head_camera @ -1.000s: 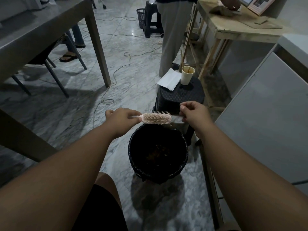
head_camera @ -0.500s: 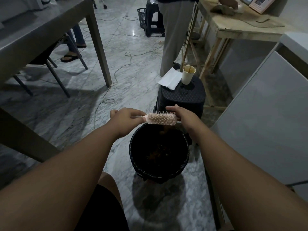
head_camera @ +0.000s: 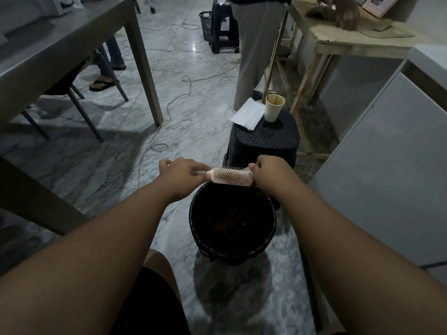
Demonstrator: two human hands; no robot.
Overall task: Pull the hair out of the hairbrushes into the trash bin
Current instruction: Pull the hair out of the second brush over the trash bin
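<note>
Marble floor (head_camera: 198, 131), trash bin (head_camera: 200, 238), black stool (head_camera: 266, 141).

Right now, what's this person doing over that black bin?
A seated person is cleaning a pink hairbrush over a black trash bin on the marble floor. The left hand grips the handle; the right hand pinches at the brush's far end. The brush is level above the bin's far rim. Loose hair is too fine to make out.

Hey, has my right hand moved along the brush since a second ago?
Yes. The right hand had pulled off toward the black stool; now it has come back and pinches the tip of the hairbrush above the trash bin.
</note>
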